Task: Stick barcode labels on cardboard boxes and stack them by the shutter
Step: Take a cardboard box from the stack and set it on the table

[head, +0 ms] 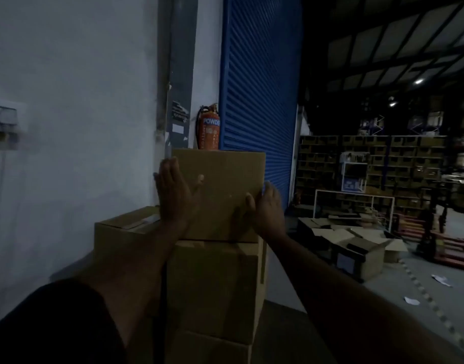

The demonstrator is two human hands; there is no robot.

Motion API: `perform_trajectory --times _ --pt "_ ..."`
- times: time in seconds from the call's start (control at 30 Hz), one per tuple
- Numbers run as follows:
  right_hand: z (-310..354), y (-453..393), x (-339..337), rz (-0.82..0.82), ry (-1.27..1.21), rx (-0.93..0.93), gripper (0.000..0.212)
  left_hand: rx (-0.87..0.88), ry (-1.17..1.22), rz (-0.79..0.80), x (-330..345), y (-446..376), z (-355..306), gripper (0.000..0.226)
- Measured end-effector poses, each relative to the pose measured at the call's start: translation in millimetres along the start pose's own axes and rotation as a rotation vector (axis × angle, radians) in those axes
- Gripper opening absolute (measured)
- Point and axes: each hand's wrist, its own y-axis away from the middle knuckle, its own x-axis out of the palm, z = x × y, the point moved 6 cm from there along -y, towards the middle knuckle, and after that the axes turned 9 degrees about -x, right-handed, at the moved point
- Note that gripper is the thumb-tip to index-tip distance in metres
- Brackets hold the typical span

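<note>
We've got the top box [220,190] sitting on the stack [212,290], squarely in front of the blue shutter [259,82], its upper edge level with the base of the red fire extinguisher [208,128] to the shutter's left. Right of the shutter the floor [399,292] opens out, though an open carton [362,256] and paper scraps lie there. Left of the stack, a lower box [123,232] sits against the white wall [68,74]. Both arms reach forward: our left hand [173,191] lies flat, fingers straight, against the top box's left edge; our right hand [267,208] wraps the right edge, thumb on the front face.
</note>
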Motion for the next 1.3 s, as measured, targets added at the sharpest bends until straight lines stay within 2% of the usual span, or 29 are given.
perform_trajectory --times 0.07,0.13,0.27,0.4,0.63,0.83,0.93,1.0,1.07,1.2,1.3 --pt "-4.1 -13.6 7.6 -0.025 -0.101 0.085 0.073 -0.198 0.112 -0.024 3.6 -14.2 17.9 0.084" --pt "-7.9 -25.7 14.7 -0.04 -0.197 0.174 0.066 -0.342 0.182 0.032 14.2 -24.6 31.4 0.086" --pt "-14.3 -32.8 31.5 -0.08 -0.415 0.279 0.05 -0.445 0.319 0.18 40.1 -32.2 36.0 0.088" --pt "-17.6 -27.3 40.1 -0.119 -0.579 0.313 0.049 -0.535 0.441 0.157 50.0 -31.4 36.1 0.083" --pt "-21.6 -18.2 -6.2 -0.26 -0.578 0.241 0.064 -0.425 0.493 0.098 34.3 -24.6 -14.5 0.081" --pt "-54.2 10.3 -100.0 -0.375 -0.466 0.19 0.078 -0.382 0.662 0.115 36.4 14.8 -104.2 0.089" --pt "-81.6 36.9 -150.8 -0.409 -0.403 0.253 0.088 -0.377 0.684 0.154 39.8 52.5 -159.3 0.086" --pt "-100.4 60.0 -183.0 -0.42 -0.373 0.276 0.09 -0.366 0.722 0.189 42.9 82.6 -191.5 0.077" --pt "-120.4 85.7 -214.4 -0.445 -0.331 0.302 0.089 -0.345 0.761 0.225 51.3 111.7 -218.4 0.078" --pt "-164.9 146.6 -262.7 -0.473 -0.256 0.37 0.086 -0.41 0.768 0.32 78.8 185.6 -252.8 0.084" --pt "-194.5 198.5 -281.5 -0.474 -0.207 0.441 0.083 -0.467 0.788 0.402 91.3 249.5 -264.3 0.074"
